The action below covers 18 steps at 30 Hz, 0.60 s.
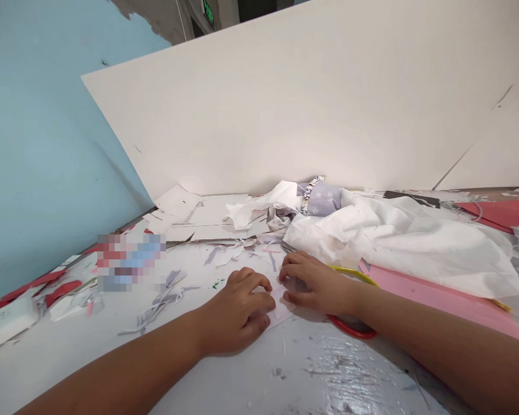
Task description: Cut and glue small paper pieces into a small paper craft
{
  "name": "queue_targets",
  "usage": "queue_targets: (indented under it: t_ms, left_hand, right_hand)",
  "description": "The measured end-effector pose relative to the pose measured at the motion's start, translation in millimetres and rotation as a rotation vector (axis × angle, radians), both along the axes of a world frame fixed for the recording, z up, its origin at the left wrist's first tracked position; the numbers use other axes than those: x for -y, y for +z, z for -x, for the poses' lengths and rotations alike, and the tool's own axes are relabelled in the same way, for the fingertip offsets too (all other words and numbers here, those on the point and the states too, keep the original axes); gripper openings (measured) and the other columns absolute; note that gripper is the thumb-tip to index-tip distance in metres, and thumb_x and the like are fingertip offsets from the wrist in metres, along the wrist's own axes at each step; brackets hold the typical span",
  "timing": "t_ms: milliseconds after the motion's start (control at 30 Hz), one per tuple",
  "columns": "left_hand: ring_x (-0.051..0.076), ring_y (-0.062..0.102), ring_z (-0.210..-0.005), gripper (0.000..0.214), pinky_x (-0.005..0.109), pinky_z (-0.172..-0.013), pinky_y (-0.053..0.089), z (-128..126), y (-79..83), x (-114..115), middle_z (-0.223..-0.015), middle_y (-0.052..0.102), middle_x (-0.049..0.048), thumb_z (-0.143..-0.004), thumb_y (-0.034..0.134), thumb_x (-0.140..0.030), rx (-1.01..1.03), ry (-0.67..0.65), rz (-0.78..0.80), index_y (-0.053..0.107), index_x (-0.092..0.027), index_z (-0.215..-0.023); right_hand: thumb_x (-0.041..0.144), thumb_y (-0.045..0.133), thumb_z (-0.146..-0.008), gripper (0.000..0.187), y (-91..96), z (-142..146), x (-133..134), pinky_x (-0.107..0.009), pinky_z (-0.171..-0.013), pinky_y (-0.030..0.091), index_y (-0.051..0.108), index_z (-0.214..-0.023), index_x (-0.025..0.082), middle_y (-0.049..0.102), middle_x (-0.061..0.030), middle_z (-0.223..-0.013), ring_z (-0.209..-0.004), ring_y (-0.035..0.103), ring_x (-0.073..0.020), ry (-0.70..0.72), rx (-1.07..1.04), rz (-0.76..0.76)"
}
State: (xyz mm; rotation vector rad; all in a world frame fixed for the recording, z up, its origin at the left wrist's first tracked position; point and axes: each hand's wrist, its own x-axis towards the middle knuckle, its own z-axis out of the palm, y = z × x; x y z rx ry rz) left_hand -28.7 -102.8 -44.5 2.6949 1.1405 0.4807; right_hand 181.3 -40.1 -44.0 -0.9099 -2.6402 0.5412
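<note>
A small pale pink piece of paper (pixel 282 310) lies on the white tabletop between my two hands. My left hand (pixel 245 311) rests at its left side, fingers bent and apart, fingertips at the paper's edge. From the other side, my right hand (pixel 313 283) reaches over the paper with curved, spread fingers. Neither hand visibly grips anything. Under my right wrist lies a pair of scissors (pixel 355 332) with a red and yellow handle. Its blade tips show just beyond my right fingers, while the middle is hidden by the hand.
A white board (pixel 303 109) leans along the back. Before it lie crumpled white sheeting (pixel 398 242), lavender patterned material (pixel 324 199) and flat white card pieces (pixel 218 210). Pink sheets (pixel 441 297) sit at right. Paper scraps (pixel 162 302) and red pieces (pixel 63 293) litter the left.
</note>
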Motion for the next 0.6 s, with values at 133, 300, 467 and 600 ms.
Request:
queue_targets:
  t_ms: [133,300,467,600]
  left_hand:
    - [0.02,0.041,-0.094,0.022,0.036,-0.086,0.033,0,-0.2,0,-0.102,0.052,0.0052,-0.075,0.049,-0.012,0.015,0.004,-0.008,0.055,-0.021,-0.093]
    - [0.02,0.043,-0.092,0.018,0.036,-0.085,0.034,1,-1.7,-1,-0.101,0.053,0.0057,-0.075,0.048,-0.013,0.008,-0.005,0.006,0.054,-0.021,-0.09]
    - [0.02,0.044,-0.092,0.025,0.037,-0.086,0.034,0,4.7,1,-0.1,0.054,0.0059,-0.075,0.049,-0.015,0.024,0.052,0.057,0.048,-0.021,-0.1]
    - [0.02,0.043,-0.094,0.025,0.039,-0.087,0.033,-2,8.0,1,-0.098,0.054,0.0046,-0.077,0.045,-0.014,0.021,0.121,0.08,0.044,-0.021,-0.1]
  right_hand:
    - [0.033,0.05,-0.081,0.02,-2.8,0,-2,-0.036,-0.084,0.04,0.061,-0.092,0.019,0.055,-0.007,-0.093,-0.095,0.048,-0.0221,0.015,-0.025,-0.007]
    - [0.026,0.043,-0.084,0.02,2.1,1,-4,-0.032,-0.08,0.041,0.058,-0.094,0.017,0.055,-0.0084,-0.098,-0.094,0.051,-0.0204,-0.113,-0.057,-0.134]
    - [0.033,0.052,-0.071,0.018,29.0,-13,-5,-0.034,-0.055,0.039,0.059,-0.074,0.017,0.059,-0.0103,-0.079,-0.071,0.058,-0.027,-0.474,0.462,-0.12]
    - [0.04,0.066,-0.053,0.031,40.3,-29,-4,-0.031,-0.046,0.037,0.059,-0.072,0.017,0.059,-0.0092,-0.072,-0.064,0.059,-0.0288,-0.5,0.61,0.114]
